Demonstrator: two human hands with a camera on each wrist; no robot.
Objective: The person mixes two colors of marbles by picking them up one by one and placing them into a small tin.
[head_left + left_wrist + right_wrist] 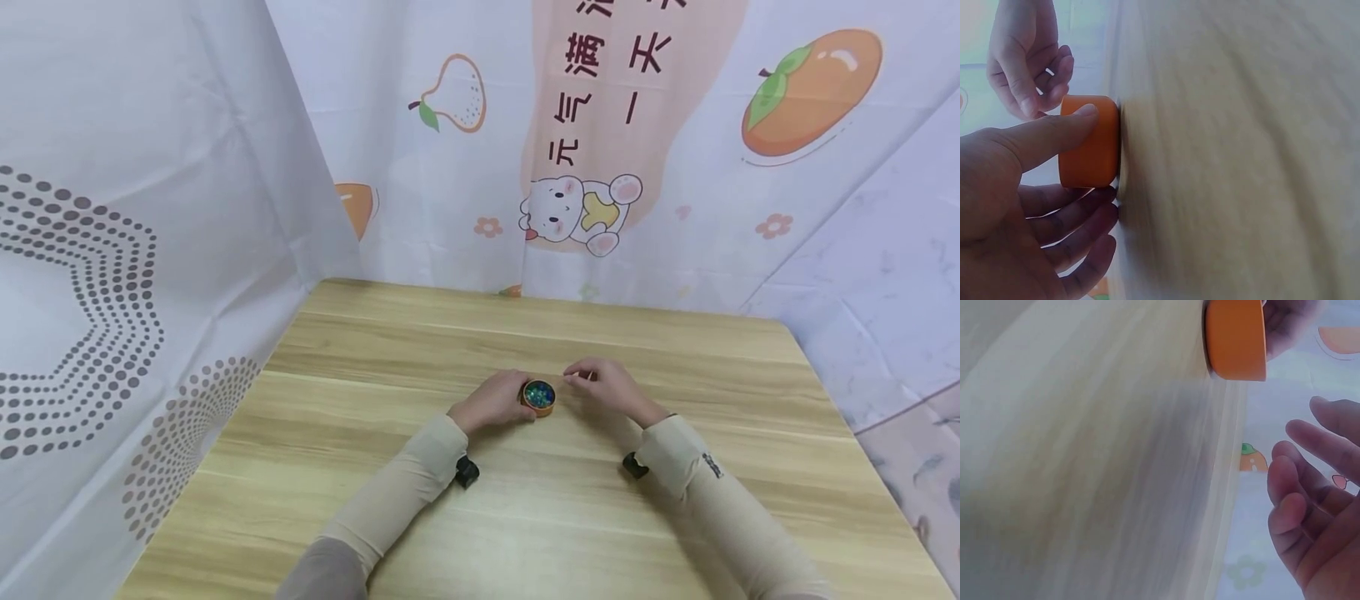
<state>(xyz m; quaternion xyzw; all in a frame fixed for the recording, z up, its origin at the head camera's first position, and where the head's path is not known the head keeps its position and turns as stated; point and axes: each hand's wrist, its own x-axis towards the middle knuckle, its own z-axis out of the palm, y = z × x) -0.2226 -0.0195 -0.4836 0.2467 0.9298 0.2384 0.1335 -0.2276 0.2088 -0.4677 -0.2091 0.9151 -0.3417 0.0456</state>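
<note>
A small round orange tub (539,398) stands upright on the wooden table, its top showing shiny blue and green bits. My left hand (497,398) grips it from the left. In the left wrist view the thumb (1054,134) presses the orange side wall, while the other fingers curl round the opposite side, partly hidden. Just to the right of the tub hovers my right hand (606,385), apart from it. Its fingers (1322,453) are loosely bent in the right wrist view, with a gap between thumb and index fingertip and nothing visible there.
The light wooden table (420,333) runs back to a white curtain (450,233) printed with fruit, a bear and characters. Another patterned curtain (225,167) hangs along the left side. Black wrist cameras (467,472) sit under both cuffs.
</note>
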